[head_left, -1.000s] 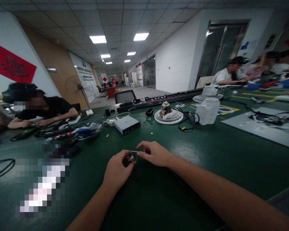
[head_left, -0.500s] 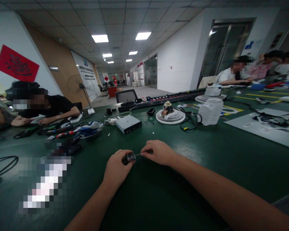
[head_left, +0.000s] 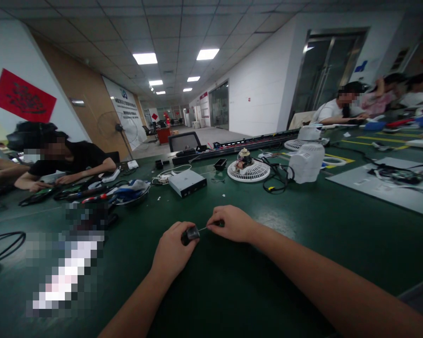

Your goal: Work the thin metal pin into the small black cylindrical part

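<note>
My left hand (head_left: 172,249) is closed round a small dark cylindrical part (head_left: 190,234) with a glinting end, held just above the green table (head_left: 303,225). A thin metal shaft (head_left: 203,228) sticks out of the part toward the right. My right hand (head_left: 232,223) pinches the far end of that shaft with a small dark piece between its fingertips. Both hands hover close together near the table's middle front.
A grey box (head_left: 187,182) lies behind my hands, with a white fan grille and motor (head_left: 248,169) and a white housing (head_left: 306,162) to the right. Tools and cables (head_left: 102,192) lie at left. A grey mat (head_left: 384,185) is at right. People sit at both sides.
My two hands have drawn slightly apart, so more of the thin shaft shows between them. The part in my left hand has turned a little.
</note>
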Available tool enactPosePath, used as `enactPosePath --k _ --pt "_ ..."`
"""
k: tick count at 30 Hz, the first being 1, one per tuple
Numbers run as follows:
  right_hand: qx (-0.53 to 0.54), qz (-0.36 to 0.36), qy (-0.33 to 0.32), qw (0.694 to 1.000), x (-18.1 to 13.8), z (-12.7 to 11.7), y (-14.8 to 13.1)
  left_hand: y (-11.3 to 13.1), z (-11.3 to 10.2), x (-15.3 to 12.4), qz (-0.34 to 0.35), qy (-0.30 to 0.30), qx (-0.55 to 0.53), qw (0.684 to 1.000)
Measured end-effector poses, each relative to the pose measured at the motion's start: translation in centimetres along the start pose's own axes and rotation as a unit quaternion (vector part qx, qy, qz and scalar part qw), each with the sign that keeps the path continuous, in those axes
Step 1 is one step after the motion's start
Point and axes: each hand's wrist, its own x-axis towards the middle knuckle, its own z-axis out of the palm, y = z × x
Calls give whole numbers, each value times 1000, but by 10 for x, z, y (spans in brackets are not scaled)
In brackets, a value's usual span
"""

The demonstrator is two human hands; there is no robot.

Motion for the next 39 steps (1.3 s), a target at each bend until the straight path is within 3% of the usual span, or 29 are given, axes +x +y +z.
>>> enactPosePath --k 9,19,23,27,32,39 --pt "-46 -16 36 998 3 0 2 0 1 -1 7 -27 19 999" --pt "0 -49 8 999 0 -2 -1 -2 1 -1 -12 -31 32 999" --pt "-11 -15 31 999 1 -1 -1 -1 1 -1 -7 -40 30 999" --pt "-48 18 1 999 1 -2 -4 1 0 0 -14 -23 38 999" --pt "-67 109 -1 992 1 -5 -9 1 0 1 -43 -7 34 998" --pt "37 105 -72 991 3 6 -7 3 -2 2 -70 15 23 997"
